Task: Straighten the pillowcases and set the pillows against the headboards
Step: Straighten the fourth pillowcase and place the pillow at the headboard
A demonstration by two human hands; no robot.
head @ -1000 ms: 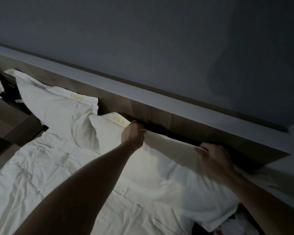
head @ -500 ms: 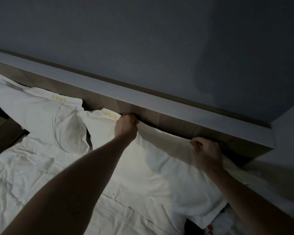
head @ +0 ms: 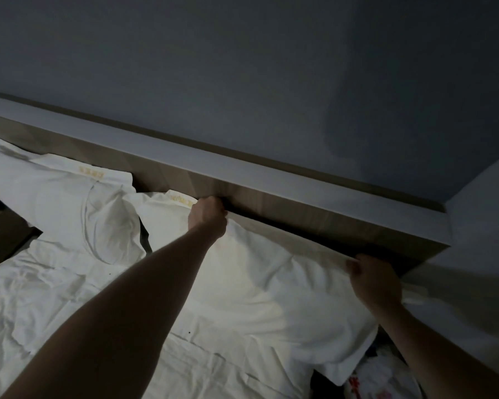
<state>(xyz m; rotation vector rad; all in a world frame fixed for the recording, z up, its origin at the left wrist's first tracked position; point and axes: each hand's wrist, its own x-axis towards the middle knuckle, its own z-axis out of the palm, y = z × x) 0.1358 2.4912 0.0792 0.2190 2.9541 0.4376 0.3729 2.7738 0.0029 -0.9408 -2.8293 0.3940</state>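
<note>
Two white pillows lie at the head of a bed in dim light. The right pillow (head: 260, 283) leans toward the wooden headboard (head: 300, 214). My left hand (head: 208, 216) grips its top edge beside a yellow embroidered mark. My right hand (head: 375, 280) pinches the same top edge near the pillow's right corner. Between my hands the pillowcase edge is pulled taut along the headboard. The left pillow (head: 69, 203) rests creased against the headboard, touching the right pillow's left corner.
A wrinkled white sheet (head: 55, 306) covers the mattress below the pillows. A grey ledge (head: 271, 171) tops the headboard under a dark wall. A plastic bag with red print (head: 380, 378) lies beside the bed at the bottom right. A wall corner rises at the right.
Both hands have carried the right pillow's top edge closer to the headboard. The view has shifted right, so the left pillow sits nearer the frame's left edge.
</note>
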